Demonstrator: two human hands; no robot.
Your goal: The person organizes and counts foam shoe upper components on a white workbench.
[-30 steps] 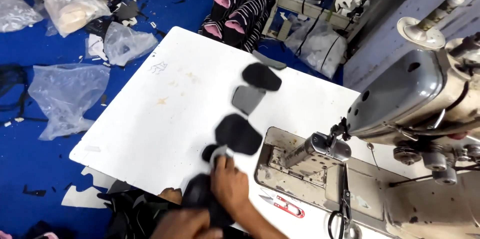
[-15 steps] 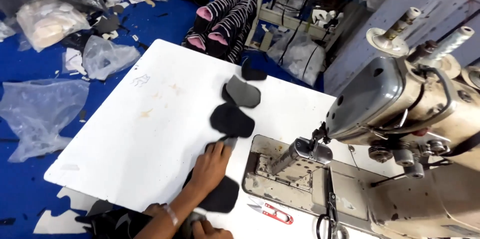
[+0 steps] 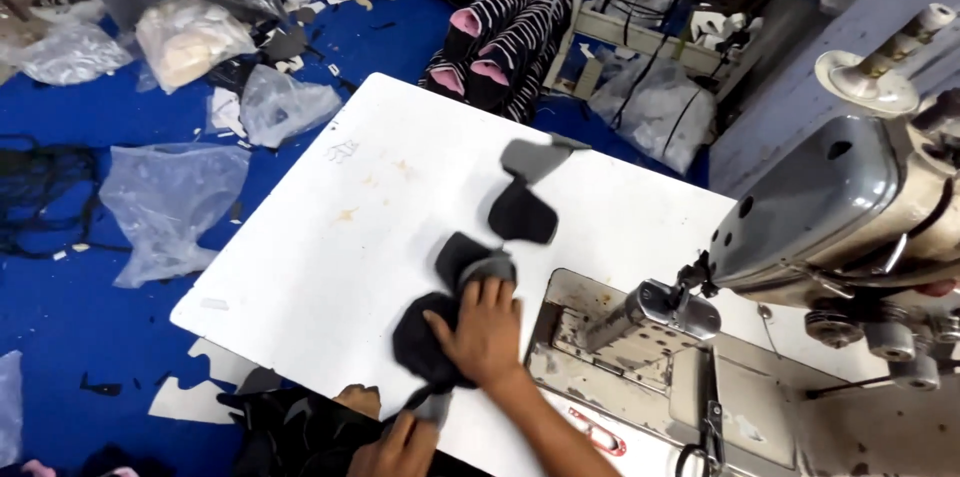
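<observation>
At the near desk (image 3: 300, 267) edge, a black fabric piece (image 3: 425, 342) is pinched at its lower end by the left hand (image 3: 405, 447) and pressed flat by the spread right hand (image 3: 485, 332), the nearer one to the chain. From there, joined black and grey pieces (image 3: 520, 212) are strung away up-right toward the far edge, left of the sewing machine (image 3: 830, 227).

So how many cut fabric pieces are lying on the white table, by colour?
Black: 3, namely the near black piece under the right hand, the middle black piece and the far black piece.
Grey: 2, namely the near grey piece at the fingers and the far grey piece.
Total: 5.
</observation>
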